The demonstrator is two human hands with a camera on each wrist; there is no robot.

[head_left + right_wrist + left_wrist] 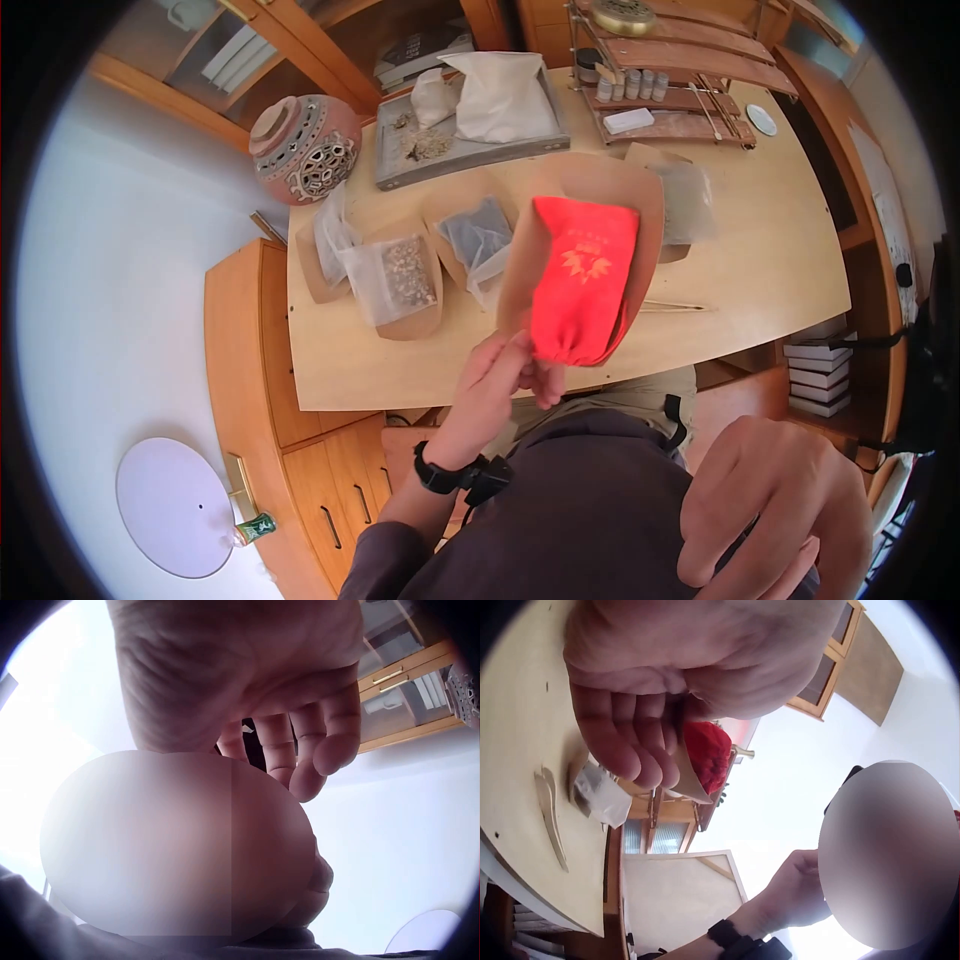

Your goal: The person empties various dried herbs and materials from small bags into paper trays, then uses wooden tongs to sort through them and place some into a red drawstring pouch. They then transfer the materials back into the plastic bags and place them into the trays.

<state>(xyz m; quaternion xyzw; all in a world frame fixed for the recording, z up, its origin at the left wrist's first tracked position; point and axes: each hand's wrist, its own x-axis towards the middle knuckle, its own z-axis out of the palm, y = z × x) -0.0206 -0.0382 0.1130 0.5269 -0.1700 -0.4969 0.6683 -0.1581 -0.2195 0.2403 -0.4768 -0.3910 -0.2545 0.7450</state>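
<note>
My left hand (497, 378) pinches the near end of a brown paper tray (519, 280), holding it up over the table. In that tray lies a red cloth pouch (588, 270) with a gold leaf print and a gathered end toward me. The left wrist view shows the gathered red pouch (708, 755) beyond the left fingers (634, 754). Raised close to the head camera at lower right, my right hand (772, 500) has loosely curled fingers. The right wrist view puts it right beside the face, with a dark thing partly visible behind its fingers (307, 739).
On the table, paper trays hold a bag of mixed bits (405, 272), a dark-filled bag (478, 235) and another clear bag (690, 198). Behind stand a patterned pot (305, 150), a grey tray (480, 160) with white bags, and a wooden rack (690, 95). Wooden tweezers (551, 817) lie nearby.
</note>
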